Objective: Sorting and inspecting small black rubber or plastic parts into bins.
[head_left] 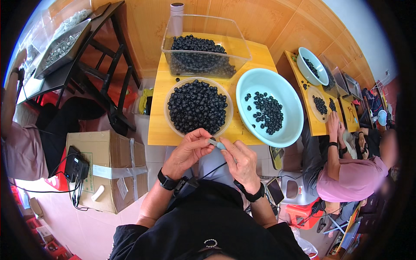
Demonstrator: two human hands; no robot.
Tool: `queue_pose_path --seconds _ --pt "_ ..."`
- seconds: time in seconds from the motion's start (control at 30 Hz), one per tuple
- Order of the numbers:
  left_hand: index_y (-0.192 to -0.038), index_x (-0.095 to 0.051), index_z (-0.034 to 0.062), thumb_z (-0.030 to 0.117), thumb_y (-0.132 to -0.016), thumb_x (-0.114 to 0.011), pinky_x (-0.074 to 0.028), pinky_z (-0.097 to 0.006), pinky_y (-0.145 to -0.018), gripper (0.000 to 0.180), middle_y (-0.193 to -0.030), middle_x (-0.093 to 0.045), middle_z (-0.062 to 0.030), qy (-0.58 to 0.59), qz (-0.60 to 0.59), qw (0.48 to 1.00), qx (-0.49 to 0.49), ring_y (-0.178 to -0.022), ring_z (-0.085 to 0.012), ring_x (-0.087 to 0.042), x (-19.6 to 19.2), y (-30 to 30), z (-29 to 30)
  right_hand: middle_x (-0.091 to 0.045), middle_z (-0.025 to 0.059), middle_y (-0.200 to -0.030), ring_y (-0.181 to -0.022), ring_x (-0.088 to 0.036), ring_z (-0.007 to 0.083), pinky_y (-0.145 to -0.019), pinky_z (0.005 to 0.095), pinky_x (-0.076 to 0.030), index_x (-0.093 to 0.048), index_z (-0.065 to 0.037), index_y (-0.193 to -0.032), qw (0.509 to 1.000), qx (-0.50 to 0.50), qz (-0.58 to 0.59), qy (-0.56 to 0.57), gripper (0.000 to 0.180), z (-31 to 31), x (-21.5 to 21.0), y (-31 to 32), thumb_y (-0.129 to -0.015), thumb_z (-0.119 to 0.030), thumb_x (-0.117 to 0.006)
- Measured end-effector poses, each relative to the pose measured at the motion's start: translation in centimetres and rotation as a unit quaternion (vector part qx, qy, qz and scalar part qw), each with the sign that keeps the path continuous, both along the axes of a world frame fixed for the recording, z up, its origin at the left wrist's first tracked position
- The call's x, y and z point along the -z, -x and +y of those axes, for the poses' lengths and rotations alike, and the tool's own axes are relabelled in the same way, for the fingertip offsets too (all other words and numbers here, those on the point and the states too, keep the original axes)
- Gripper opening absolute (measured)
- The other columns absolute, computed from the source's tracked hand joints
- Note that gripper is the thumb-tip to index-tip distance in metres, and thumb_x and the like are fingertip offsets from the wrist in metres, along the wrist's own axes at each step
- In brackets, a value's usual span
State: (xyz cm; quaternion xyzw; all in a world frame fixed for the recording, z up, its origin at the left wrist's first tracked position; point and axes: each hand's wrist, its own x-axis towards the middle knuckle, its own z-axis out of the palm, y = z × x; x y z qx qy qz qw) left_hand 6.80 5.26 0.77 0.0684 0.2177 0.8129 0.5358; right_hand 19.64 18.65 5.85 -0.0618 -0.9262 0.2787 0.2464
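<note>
My left hand pinches a small black ring-shaped part at its fingertips, just below the table's near edge. My right hand grips a thin light-blue tool whose tip meets that part. Both hands hover over my lap, in front of a clear round bowl heaped with small black round parts. To the right stands a light-blue basin with a smaller scatter of the same black parts. Behind them a clear rectangular tub holds more black parts.
The yellow wooden table carries the containers. A taped cardboard box with a black device on it sits at my left. A person in a pink shirt works at a second yellow table on the right. A dark rack with trays stands far left.
</note>
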Motion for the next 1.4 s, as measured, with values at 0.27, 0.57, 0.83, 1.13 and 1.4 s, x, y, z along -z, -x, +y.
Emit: queue_pose_path --seconds 0.27,0.57,0.83,1.13,1.4 --pt "-0.092 -0.059 0.0027 0.002 -0.083 -0.063 -0.056 -0.023 -0.07 0.01 -0.09 -0.065 -0.0079 -0.029 0.019 0.999 0.012 -0.077 -0.014 -0.066 -0.4 -0.1 -0.4 -0.049 0.0096 -0.065 -0.055 -0.054 0.0267 -0.051 0.0379 -0.043 -0.064 -0.009 -0.109 1.0 0.005 0.009 0.001 0.029 0.7 1.6 0.3 -0.08 -0.009 -0.065" --pt "-0.093 -0.059 0.0026 0.002 -0.085 -0.063 -0.056 -0.023 -0.07 0.009 -0.09 -0.065 -0.0077 -0.021 0.019 1.0 0.011 -0.077 -0.0137 -0.066 -0.9 -0.1 -0.9 -0.051 0.0118 -0.063 -0.053 -0.05 0.0217 -0.051 0.033 -0.038 -0.065 -0.002 -0.107 0.996 0.069 -0.011 0.057 0.025 1.4 1.1 -0.2 -0.083 -0.002 -0.059" --pt "-0.096 -0.059 0.0031 0.001 -0.085 -0.061 -0.056 -0.024 -0.073 0.011 -0.092 -0.065 -0.0068 -0.018 -0.009 1.0 -0.004 -0.08 -0.0138 -0.066 -0.3 -0.1 -0.4 -0.049 0.0068 -0.065 -0.053 -0.052 0.0225 -0.047 0.0345 -0.041 -0.065 -0.009 -0.109 0.999 -0.001 0.022 0.031 0.033 0.0 -0.8 -0.5 -0.077 -0.008 -0.068" --pt "-0.096 -0.058 0.0023 0.0 -0.085 -0.061 -0.057 -0.024 -0.072 0.011 -0.092 -0.064 -0.0074 -0.014 0.005 1.0 -0.001 -0.079 -0.0144 -0.066 -0.3 -0.2 -0.4 -0.05 0.0083 -0.064 -0.052 -0.052 0.0222 -0.048 0.0334 -0.042 -0.064 -0.005 -0.109 0.999 -0.03 0.017 0.015 0.036 -0.2 -0.5 -0.1 -0.073 0.0 -0.067" --pt "-0.095 -0.058 0.0024 0.001 -0.085 -0.061 -0.057 -0.024 -0.072 0.01 -0.091 -0.064 -0.0069 -0.015 0.005 1.0 -0.002 -0.079 -0.0141 -0.066 0.0 -0.3 -0.5 -0.048 0.0076 -0.065 -0.053 -0.053 0.0247 -0.048 0.0364 -0.043 -0.064 -0.009 -0.111 1.0 -0.01 -0.003 0.022 0.035 -0.1 -0.3 -0.1 -0.077 -0.008 -0.068"
